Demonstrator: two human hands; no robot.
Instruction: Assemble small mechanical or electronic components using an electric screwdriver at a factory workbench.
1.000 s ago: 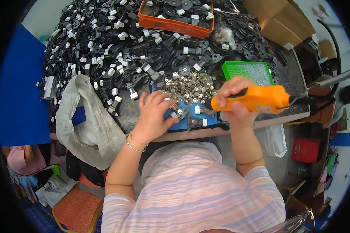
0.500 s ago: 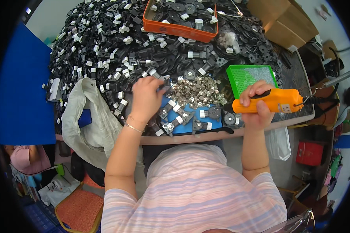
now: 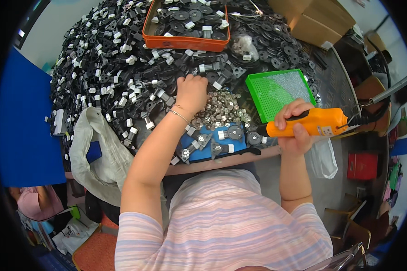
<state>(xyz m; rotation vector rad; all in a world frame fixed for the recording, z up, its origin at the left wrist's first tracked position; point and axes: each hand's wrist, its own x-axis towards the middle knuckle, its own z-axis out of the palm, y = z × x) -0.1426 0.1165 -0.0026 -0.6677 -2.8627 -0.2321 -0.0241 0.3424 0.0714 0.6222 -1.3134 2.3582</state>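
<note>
My left hand [image 3: 192,95] reaches over the near edge of the pile of black parts, just left of a heap of small round metal pieces [image 3: 220,108]. Its fingers are curled downward; what they hold, if anything, is hidden beneath them. My right hand [image 3: 294,128] is wrapped around an orange electric screwdriver [image 3: 320,121], its dark tip pointing left. Several black castor-like assemblies with white ends [image 3: 222,148] lie on a blue mat [image 3: 203,155] at the table's near edge. A loose black wheel part [image 3: 254,138] sits just left of the screwdriver's tip.
A green tray [image 3: 254,97] of small clear or silvery bits lies beyond my right hand. An orange-red box [image 3: 185,43] of black wheels stands on the pile. A cardboard box [image 3: 323,22] is at the back right. Grey cloth [image 3: 83,156] hangs at the left edge; another person [image 3: 40,201] sits beyond.
My left hand has moved farther forward and right, onto parts by the metal pieces. The view has shifted and turned slightly. My right hand keeps its grip on the screwdriver.
</note>
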